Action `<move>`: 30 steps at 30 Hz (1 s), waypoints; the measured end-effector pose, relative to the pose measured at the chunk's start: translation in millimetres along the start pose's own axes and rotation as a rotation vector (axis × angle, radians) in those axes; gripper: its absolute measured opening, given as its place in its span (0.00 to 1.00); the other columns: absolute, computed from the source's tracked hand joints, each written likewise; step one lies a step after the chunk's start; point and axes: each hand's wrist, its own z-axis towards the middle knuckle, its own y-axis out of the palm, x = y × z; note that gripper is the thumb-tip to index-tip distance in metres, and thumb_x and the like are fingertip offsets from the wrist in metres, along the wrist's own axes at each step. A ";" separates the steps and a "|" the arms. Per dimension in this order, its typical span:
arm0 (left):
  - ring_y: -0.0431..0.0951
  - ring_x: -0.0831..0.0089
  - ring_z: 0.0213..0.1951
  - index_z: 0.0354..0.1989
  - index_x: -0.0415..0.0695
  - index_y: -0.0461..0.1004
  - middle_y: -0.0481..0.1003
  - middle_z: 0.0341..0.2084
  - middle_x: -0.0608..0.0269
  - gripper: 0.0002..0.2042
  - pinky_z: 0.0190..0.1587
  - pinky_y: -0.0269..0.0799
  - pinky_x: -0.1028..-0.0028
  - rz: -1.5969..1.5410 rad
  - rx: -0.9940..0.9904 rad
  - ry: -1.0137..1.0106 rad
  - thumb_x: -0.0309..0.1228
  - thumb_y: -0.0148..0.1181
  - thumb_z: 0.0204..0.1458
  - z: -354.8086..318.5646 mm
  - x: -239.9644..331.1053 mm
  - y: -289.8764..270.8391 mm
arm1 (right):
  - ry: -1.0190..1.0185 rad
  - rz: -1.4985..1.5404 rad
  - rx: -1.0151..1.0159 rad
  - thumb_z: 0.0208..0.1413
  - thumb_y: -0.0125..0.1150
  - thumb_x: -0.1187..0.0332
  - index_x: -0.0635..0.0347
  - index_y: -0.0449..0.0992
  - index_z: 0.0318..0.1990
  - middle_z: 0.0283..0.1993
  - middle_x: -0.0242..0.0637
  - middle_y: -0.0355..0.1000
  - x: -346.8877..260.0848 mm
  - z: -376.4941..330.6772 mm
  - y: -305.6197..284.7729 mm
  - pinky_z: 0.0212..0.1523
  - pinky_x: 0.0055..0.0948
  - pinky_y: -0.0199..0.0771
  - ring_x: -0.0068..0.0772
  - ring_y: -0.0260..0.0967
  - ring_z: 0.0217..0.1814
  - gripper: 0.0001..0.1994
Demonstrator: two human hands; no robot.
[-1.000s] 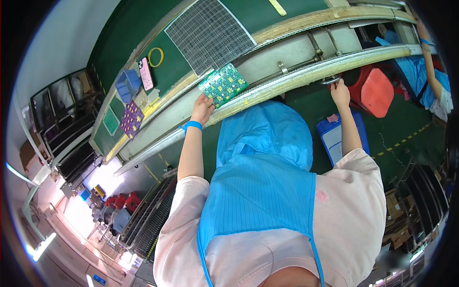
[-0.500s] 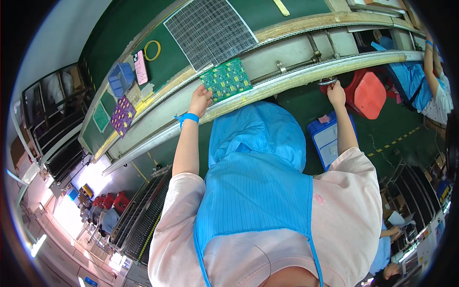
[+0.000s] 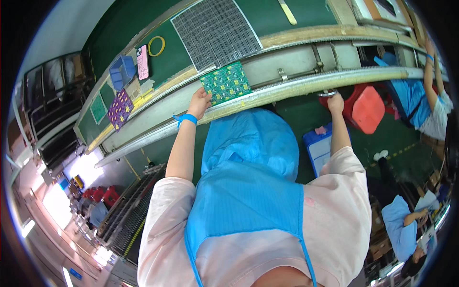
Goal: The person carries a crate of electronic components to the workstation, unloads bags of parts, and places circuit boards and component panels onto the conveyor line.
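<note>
A green circuit board (image 3: 225, 85) with several yellow patches lies across the conveyor rails in front of me. My left hand (image 3: 200, 102), with a blue band at its wrist, pinches the board's left edge. Off to the right, my right hand (image 3: 335, 102) is closed around a shiny metal object (image 3: 327, 93) just off the near rail. Most of that object is hidden in the fingers, so its kind does not show. Beyond the board, a sheet with a dark grid pattern (image 3: 215, 33) rests on the green bench.
On the bench's left are a purple board (image 3: 120, 109), a blue bin (image 3: 122, 73), a pink phone (image 3: 142, 62) and a yellow tape roll (image 3: 156, 46). A red stool (image 3: 367, 110) and a blue-rimmed box (image 3: 319, 150) stand beyond the rail at right. Another person's arm (image 3: 430, 79) reaches in at far right.
The whole view has shifted slightly. Both hands keep their holds, and the board stays on the rails. At lower right, a person in blue shows more fully.
</note>
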 end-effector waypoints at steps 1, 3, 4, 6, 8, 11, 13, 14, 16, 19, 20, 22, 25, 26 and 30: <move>0.70 0.81 0.37 0.48 0.44 0.62 0.71 0.39 0.71 0.15 0.33 0.63 0.82 -0.011 0.005 0.013 0.20 0.44 0.51 1.7 3.6 6.1 | 0.048 -0.021 -0.049 0.45 0.50 0.64 0.57 0.71 0.38 0.37 0.49 0.70 13.4 10.7 21.4 0.41 0.43 0.68 0.49 0.67 0.43 0.13; 0.68 0.84 0.35 0.48 0.44 0.62 0.71 0.38 0.72 0.14 0.30 0.61 0.84 0.009 -0.011 -0.013 0.22 0.45 0.51 5.4 8.9 16.5 | 0.033 0.064 0.092 0.43 0.53 0.63 0.59 0.71 0.36 0.37 0.51 0.70 22.9 2.4 70.2 0.43 0.41 0.67 0.49 0.66 0.44 0.13; 0.68 0.84 0.35 0.48 0.44 0.62 0.71 0.38 0.72 0.14 0.30 0.61 0.84 0.014 -0.005 -0.010 0.22 0.45 0.51 9.2 11.7 13.1 | 0.115 0.080 0.048 0.42 0.54 0.63 0.60 0.71 0.34 0.36 0.51 0.70 8.0 -6.5 83.1 0.42 0.41 0.67 0.49 0.66 0.44 0.13; 0.67 0.85 0.32 0.47 0.44 0.63 0.71 0.36 0.73 0.14 0.29 0.60 0.84 0.007 0.006 0.013 0.22 0.45 0.51 2.8 3.9 -6.1 | -0.024 0.160 -0.134 0.38 0.58 0.62 0.63 0.69 0.29 0.31 0.51 0.70 -21.7 -19.9 61.3 0.36 0.38 0.67 0.51 0.67 0.39 0.14; 0.66 0.85 0.30 0.47 0.44 0.63 0.71 0.35 0.73 0.14 0.28 0.60 0.83 -0.016 -0.006 0.029 0.22 0.45 0.50 2.6 -0.1 -4.7 | -0.246 0.370 -0.035 0.36 0.61 0.63 0.64 0.63 0.20 0.19 0.46 0.64 -9.6 -30.9 31.6 0.28 0.37 0.62 0.46 0.63 0.22 0.15; 0.66 0.85 0.30 0.46 0.43 0.63 0.71 0.34 0.71 0.14 0.27 0.60 0.84 0.005 0.006 0.019 0.21 0.45 0.50 1.2 2.1 -1.3 | -0.288 0.325 -0.067 0.37 0.57 0.67 0.66 0.65 0.19 0.17 0.46 0.63 18.0 -11.4 -14.3 0.26 0.37 0.63 0.44 0.62 0.20 0.11; 0.66 0.85 0.30 0.47 0.43 0.63 0.71 0.34 0.71 0.14 0.27 0.60 0.84 -0.007 -0.004 0.020 0.21 0.44 0.50 -1.8 2.6 0.8 | -0.139 0.251 0.005 0.40 0.51 0.69 0.67 0.69 0.22 0.21 0.49 0.68 21.9 2.5 -10.9 0.28 0.39 0.64 0.50 0.66 0.25 0.08; 0.66 0.85 0.30 0.47 0.43 0.63 0.71 0.34 0.71 0.14 0.28 0.60 0.83 -0.012 -0.034 0.022 0.21 0.44 0.50 0.9 6.1 4.6 | -0.128 0.228 0.103 0.41 0.48 0.69 0.66 0.70 0.23 0.25 0.51 0.69 39.9 15.0 14.0 0.32 0.40 0.66 0.53 0.68 0.32 0.08; 0.67 0.84 0.33 0.48 0.42 0.62 0.71 0.36 0.71 0.15 0.29 0.62 0.82 -0.002 -0.049 0.029 0.21 0.44 0.50 0.9 3.7 5.2 | -0.039 0.157 0.193 0.40 0.49 0.69 0.63 0.70 0.24 0.27 0.51 0.70 18.5 5.3 44.2 0.37 0.41 0.67 0.53 0.67 0.37 0.07; 0.68 0.81 0.37 0.50 0.42 0.61 0.70 0.40 0.70 0.16 0.33 0.64 0.80 0.086 -0.038 -0.026 0.21 0.44 0.50 8.9 4.6 3.8 | 0.070 0.142 -0.096 0.37 0.55 0.67 0.59 0.68 0.25 0.28 0.51 0.69 5.7 -10.4 80.2 0.38 0.41 0.66 0.53 0.67 0.35 0.07; 0.68 0.81 0.37 0.50 0.42 0.61 0.70 0.40 0.70 0.16 0.33 0.64 0.80 0.078 -0.021 -0.037 0.21 0.44 0.50 4.0 3.3 0.4 | -0.095 0.334 -0.160 0.34 0.60 0.68 0.61 0.64 0.20 0.20 0.46 0.65 -0.1 -17.9 62.5 0.29 0.35 0.64 0.44 0.65 0.25 0.11; 0.68 0.82 0.36 0.50 0.42 0.60 0.70 0.40 0.70 0.17 0.32 0.64 0.81 0.057 -0.009 -0.008 0.21 0.44 0.51 -0.4 4.5 -2.3 | -0.312 0.485 -0.121 0.32 0.64 0.70 0.61 0.60 0.17 0.16 0.38 0.60 24.4 -14.0 30.6 0.23 0.29 0.59 0.29 0.59 0.20 0.14; 0.67 0.85 0.32 0.49 0.43 0.62 0.70 0.37 0.71 0.15 0.29 0.62 0.84 0.004 -0.025 0.018 0.21 0.44 0.51 -6.1 6.6 -0.5 | -0.039 0.597 -0.271 0.39 0.58 0.72 0.62 0.66 0.17 0.15 0.36 0.63 21.0 4.8 -16.9 0.20 0.28 0.60 0.27 0.61 0.18 0.07; 0.66 0.87 0.30 0.47 0.43 0.63 0.71 0.34 0.73 0.14 0.27 0.60 0.85 -0.032 0.020 -0.008 0.20 0.44 0.51 -4.4 13.5 5.4 | 0.109 0.663 -0.268 0.42 0.56 0.70 0.62 0.69 0.19 0.16 0.38 0.66 27.0 17.2 -5.4 0.20 0.30 0.63 0.32 0.65 0.18 0.07; 0.66 0.87 0.31 0.47 0.44 0.62 0.70 0.35 0.74 0.14 0.28 0.60 0.85 0.055 0.002 -0.035 0.20 0.44 0.51 1.3 19.6 15.1 | 0.319 0.055 0.029 0.44 0.52 0.58 0.63 0.71 0.37 0.34 0.51 0.71 -1.2 3.4 75.6 0.37 0.42 0.67 0.49 0.68 0.40 0.17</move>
